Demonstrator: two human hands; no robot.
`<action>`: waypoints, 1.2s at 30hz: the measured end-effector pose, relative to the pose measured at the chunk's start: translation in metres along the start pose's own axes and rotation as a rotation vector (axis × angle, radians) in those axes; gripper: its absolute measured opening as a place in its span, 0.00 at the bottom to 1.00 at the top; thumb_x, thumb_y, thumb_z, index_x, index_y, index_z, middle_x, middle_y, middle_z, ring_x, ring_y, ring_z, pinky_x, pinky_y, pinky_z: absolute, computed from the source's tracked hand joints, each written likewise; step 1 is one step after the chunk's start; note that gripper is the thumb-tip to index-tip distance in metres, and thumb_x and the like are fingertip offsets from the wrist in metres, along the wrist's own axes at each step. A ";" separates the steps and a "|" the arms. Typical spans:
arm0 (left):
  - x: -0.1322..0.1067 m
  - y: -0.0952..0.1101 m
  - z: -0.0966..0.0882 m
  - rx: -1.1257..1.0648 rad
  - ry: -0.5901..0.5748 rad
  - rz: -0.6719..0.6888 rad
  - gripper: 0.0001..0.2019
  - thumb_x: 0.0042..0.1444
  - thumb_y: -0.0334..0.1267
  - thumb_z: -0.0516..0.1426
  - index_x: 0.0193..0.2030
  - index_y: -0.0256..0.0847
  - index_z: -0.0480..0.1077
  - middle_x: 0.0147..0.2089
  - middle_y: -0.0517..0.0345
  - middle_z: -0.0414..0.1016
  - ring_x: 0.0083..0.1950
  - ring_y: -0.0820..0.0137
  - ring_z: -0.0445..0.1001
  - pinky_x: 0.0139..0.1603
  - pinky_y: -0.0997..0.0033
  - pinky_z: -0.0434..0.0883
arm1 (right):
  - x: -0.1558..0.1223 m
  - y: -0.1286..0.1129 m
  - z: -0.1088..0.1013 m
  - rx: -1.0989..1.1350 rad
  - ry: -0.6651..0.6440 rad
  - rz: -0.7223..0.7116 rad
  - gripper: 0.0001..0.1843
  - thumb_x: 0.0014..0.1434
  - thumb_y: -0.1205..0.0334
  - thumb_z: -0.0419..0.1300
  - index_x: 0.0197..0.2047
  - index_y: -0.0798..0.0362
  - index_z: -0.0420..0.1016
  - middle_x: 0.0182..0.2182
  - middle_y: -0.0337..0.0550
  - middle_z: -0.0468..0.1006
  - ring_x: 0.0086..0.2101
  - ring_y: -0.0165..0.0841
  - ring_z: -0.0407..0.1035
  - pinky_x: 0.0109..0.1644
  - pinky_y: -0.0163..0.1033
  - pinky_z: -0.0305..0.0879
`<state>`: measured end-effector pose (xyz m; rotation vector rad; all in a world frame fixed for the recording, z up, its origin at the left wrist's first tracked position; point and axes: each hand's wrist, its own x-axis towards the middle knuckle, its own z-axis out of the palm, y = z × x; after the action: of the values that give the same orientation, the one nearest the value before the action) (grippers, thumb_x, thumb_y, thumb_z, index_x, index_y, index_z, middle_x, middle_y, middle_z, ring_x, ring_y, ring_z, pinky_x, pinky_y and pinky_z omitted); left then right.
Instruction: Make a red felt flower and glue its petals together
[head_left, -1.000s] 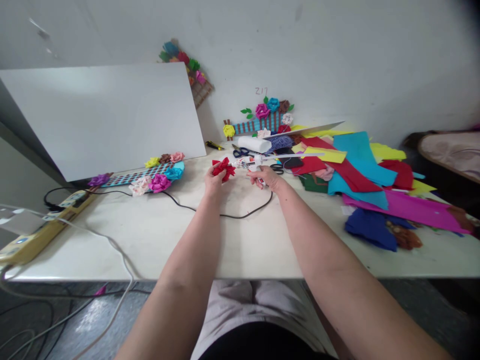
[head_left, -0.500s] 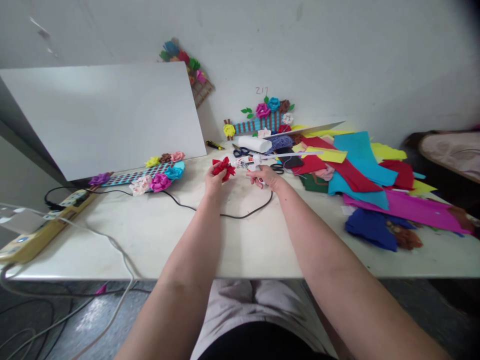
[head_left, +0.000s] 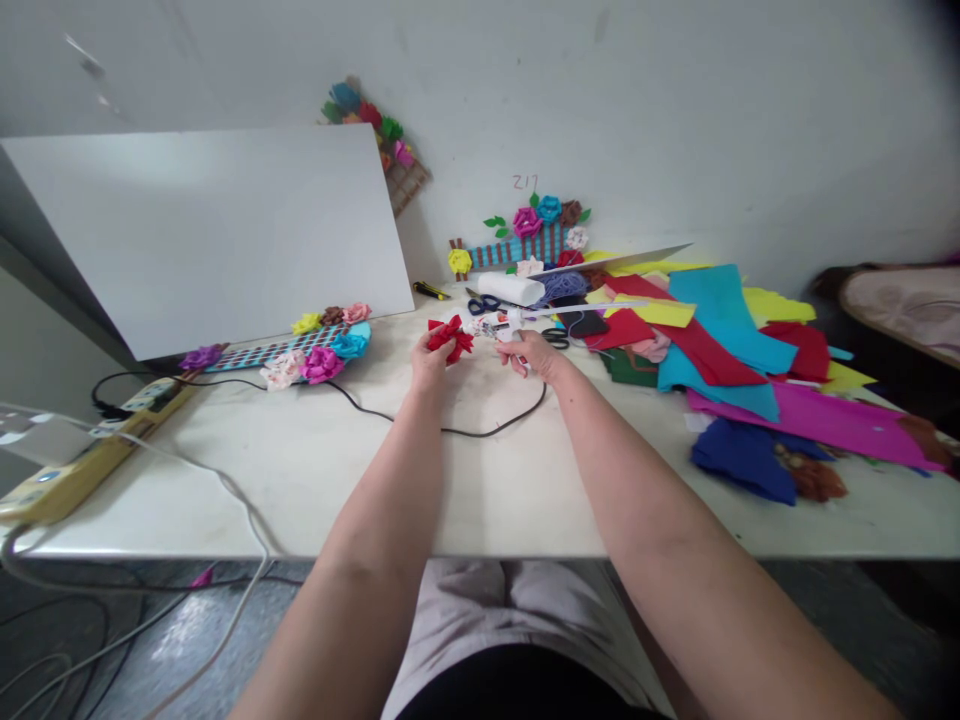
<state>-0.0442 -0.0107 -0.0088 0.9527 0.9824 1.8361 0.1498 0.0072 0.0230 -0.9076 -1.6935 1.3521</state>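
Note:
Over the middle of the white table my left hand (head_left: 430, 358) is closed on a red paper flower (head_left: 453, 338). My right hand (head_left: 531, 354) grips a white glue gun (head_left: 504, 324) by its handle, with the nozzle end pointing left at the flower. Whether nozzle and petals touch, I cannot tell. A long pale glue stick (head_left: 577, 308) juts out of the gun's back to the right. From the handle a black cord (head_left: 487, 434) curves across the tabletop to the left. Just behind the gun lie dark-handled scissors (head_left: 484, 303) and a white roll (head_left: 511, 289).
At right spreads a heap of coloured crepe paper (head_left: 731, 320). On the left are a flower-trimmed woven piece (head_left: 262, 352), a yellow power strip (head_left: 127, 435) and a leaning white board (head_left: 210, 240). A yellow cutter (head_left: 430, 290) and another flowered piece (head_left: 517, 250) stand towards the wall.
Hardly anything differs. The red flower and my left hand appear very slightly further right, along with a small shift of the whole view. Both hands keep their hold.

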 end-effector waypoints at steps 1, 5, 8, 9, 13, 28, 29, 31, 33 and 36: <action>0.000 0.000 0.000 0.006 -0.003 0.003 0.21 0.36 0.34 0.69 0.41 0.37 0.74 0.35 0.52 0.79 0.34 0.66 0.76 0.32 0.70 0.71 | 0.000 0.000 0.000 0.000 0.001 -0.003 0.16 0.48 0.54 0.67 0.24 0.57 0.68 0.17 0.35 0.71 0.10 0.21 0.55 0.12 0.32 0.50; 0.001 -0.001 0.000 0.020 0.003 0.011 0.21 0.36 0.34 0.69 0.41 0.37 0.74 0.35 0.52 0.79 0.33 0.67 0.76 0.32 0.70 0.71 | 0.001 0.001 0.000 -0.011 0.017 0.002 0.17 0.48 0.54 0.67 0.23 0.57 0.67 0.16 0.34 0.70 0.10 0.21 0.55 0.12 0.32 0.51; 0.003 -0.002 0.000 0.020 0.020 0.009 0.21 0.36 0.33 0.69 0.40 0.37 0.74 0.35 0.52 0.79 0.33 0.67 0.76 0.32 0.70 0.71 | 0.001 0.000 0.001 -0.019 0.021 0.002 0.18 0.48 0.53 0.67 0.22 0.56 0.66 0.16 0.34 0.69 0.11 0.21 0.55 0.13 0.32 0.50; 0.003 -0.002 0.000 0.021 0.024 0.009 0.20 0.36 0.33 0.68 0.40 0.37 0.74 0.36 0.51 0.79 0.34 0.67 0.76 0.32 0.70 0.71 | 0.001 0.000 0.001 -0.021 0.020 0.001 0.18 0.48 0.53 0.66 0.22 0.56 0.66 0.15 0.34 0.69 0.11 0.21 0.55 0.13 0.32 0.50; 0.003 -0.002 0.001 0.021 0.048 0.008 0.21 0.35 0.33 0.68 0.40 0.37 0.74 0.36 0.51 0.79 0.36 0.65 0.76 0.33 0.69 0.72 | 0.002 0.001 0.000 -0.025 0.022 -0.008 0.18 0.48 0.54 0.66 0.20 0.56 0.65 0.15 0.34 0.68 0.10 0.21 0.56 0.13 0.32 0.50; 0.004 -0.002 0.000 -0.026 0.036 -0.033 0.22 0.33 0.35 0.68 0.39 0.37 0.74 0.34 0.53 0.79 0.32 0.69 0.76 0.32 0.72 0.71 | -0.001 -0.002 0.002 -0.005 0.031 -0.020 0.17 0.47 0.55 0.66 0.20 0.56 0.65 0.14 0.34 0.68 0.10 0.21 0.55 0.12 0.31 0.50; 0.004 -0.002 0.000 -0.034 0.039 -0.034 0.21 0.33 0.34 0.68 0.39 0.36 0.74 0.34 0.53 0.79 0.32 0.69 0.76 0.32 0.72 0.71 | -0.001 -0.003 0.002 -0.002 0.032 -0.021 0.17 0.47 0.55 0.66 0.20 0.55 0.65 0.14 0.34 0.68 0.10 0.21 0.55 0.12 0.31 0.50; 0.004 -0.003 0.000 -0.036 0.042 -0.033 0.21 0.34 0.34 0.68 0.39 0.36 0.74 0.35 0.52 0.79 0.33 0.68 0.76 0.33 0.72 0.71 | -0.002 -0.003 0.002 -0.004 0.033 -0.022 0.17 0.47 0.54 0.66 0.20 0.55 0.65 0.14 0.34 0.69 0.11 0.21 0.55 0.13 0.31 0.50; 0.004 -0.003 0.000 -0.027 0.043 -0.035 0.20 0.34 0.34 0.68 0.39 0.36 0.73 0.36 0.52 0.79 0.33 0.69 0.76 0.33 0.72 0.71 | -0.002 -0.004 0.002 -0.009 0.028 -0.023 0.18 0.47 0.54 0.66 0.19 0.55 0.65 0.14 0.35 0.69 0.11 0.21 0.55 0.13 0.31 0.50; 0.004 -0.003 0.001 -0.026 0.053 -0.042 0.20 0.35 0.33 0.68 0.39 0.36 0.73 0.35 0.52 0.79 0.32 0.70 0.76 0.33 0.72 0.71 | -0.002 -0.003 0.002 -0.011 0.016 -0.024 0.18 0.47 0.54 0.66 0.18 0.56 0.65 0.14 0.35 0.68 0.10 0.21 0.55 0.13 0.31 0.50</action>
<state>-0.0444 -0.0055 -0.0101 0.8655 1.0007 1.8426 0.1491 0.0042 0.0257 -0.8991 -1.6966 1.3170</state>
